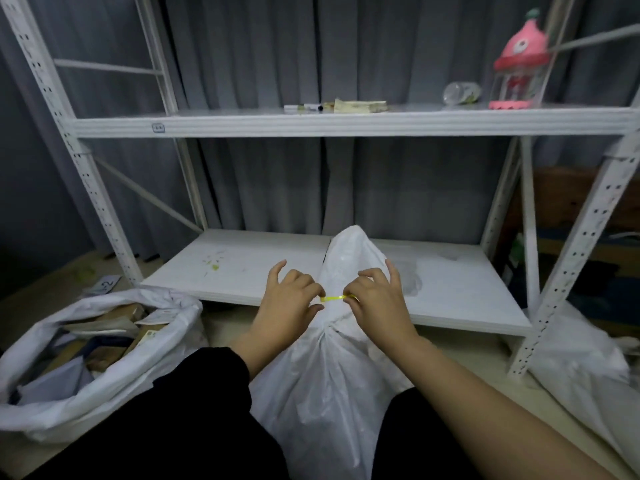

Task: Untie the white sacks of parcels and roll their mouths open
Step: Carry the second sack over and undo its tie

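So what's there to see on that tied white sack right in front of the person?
The sack looks like thin, crinkled white plastic, full and standing upright between the person's legs. Its neck is gathered tight, with a yellow tie across it and the loose top flaring above. The left hand and right hand each pinch the tie at one end.

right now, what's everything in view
tied sack: one, white, centre floor
yellow tie: one, yellow, round its neck
open sack: one, white, left floor, parcels inside
third sack: one, white, right floor
shelving: one, white, behind sacks
toy: one, pink, upper shelf right
bottle: one, clear, lying beside toy
paper stack: one, yellowish, upper shelf middle
curtain: one, grey, behind shelving
left hand: one, fingers pinching tie
right hand: one, fingers pinching tie
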